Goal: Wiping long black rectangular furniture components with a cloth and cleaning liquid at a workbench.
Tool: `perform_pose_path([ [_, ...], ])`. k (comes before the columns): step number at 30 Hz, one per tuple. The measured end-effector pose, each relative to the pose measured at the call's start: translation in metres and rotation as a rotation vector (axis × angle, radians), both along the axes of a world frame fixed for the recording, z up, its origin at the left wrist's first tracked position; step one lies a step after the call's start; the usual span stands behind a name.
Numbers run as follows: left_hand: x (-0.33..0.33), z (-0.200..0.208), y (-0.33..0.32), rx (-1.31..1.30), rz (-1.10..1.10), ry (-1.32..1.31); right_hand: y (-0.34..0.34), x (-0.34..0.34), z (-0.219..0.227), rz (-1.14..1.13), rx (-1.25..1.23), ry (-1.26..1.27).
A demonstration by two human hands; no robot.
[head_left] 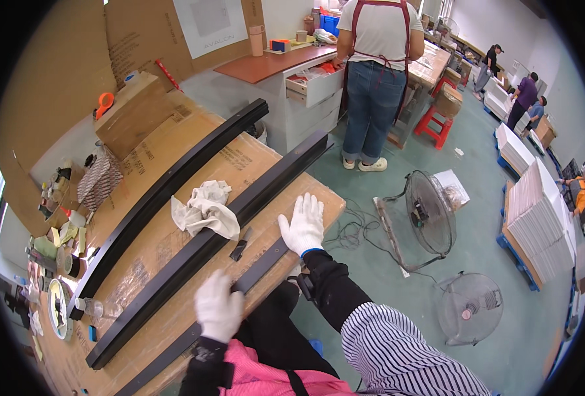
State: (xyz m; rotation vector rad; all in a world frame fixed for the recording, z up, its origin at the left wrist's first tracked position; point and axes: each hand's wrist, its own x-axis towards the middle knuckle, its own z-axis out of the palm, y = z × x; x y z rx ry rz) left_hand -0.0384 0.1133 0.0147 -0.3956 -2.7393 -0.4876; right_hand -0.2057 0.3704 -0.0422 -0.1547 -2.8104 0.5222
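Note:
My right hand (303, 225), in a white glove, lies with its fingers stretched out on the cardboard-covered table, beside the upper end of a flat dark strip (266, 263). Lower down, my left hand (218, 305), also gloved, is over the same strip; its fingers are smeared by motion, and whether it grips the strip does not show. A long black rail (160, 288) runs parallel to the strip, with a crumpled white cloth (208, 206) draped partly over it. Between rail and strip sits a small dark piece (240, 247).
A second, curved black rail (179, 164) lies farther left, past a clear plastic bottle (99, 308). Two floor fans (431, 214) with cables stand right of the table. Ahead, a person in an apron (379, 72) stands by an open drawer (315, 86). Stacked panels (536, 211) fill the right side.

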Motion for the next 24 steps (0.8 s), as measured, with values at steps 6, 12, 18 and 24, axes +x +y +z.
perform_pose_path([
  [6, -0.031, -0.044, 0.079, -0.128, 0.018, 0.015, -0.013, 0.002, 0.007, 0.011, -0.002, -0.051],
  [12, -0.005, -0.043, 0.045, -0.084, -0.019, -0.082, -0.005, 0.003, 0.003, -0.018, 0.056, -0.049],
  [18, 0.073, -0.033, -0.048, -0.144, 0.112, -0.146, -0.012, 0.002, 0.007, -0.009, 0.038, -0.082],
  [24, 0.161, -0.039, -0.162, -0.157, 0.254, -0.176, -0.014, -0.002, 0.012, -0.025, 0.103, -0.115],
])
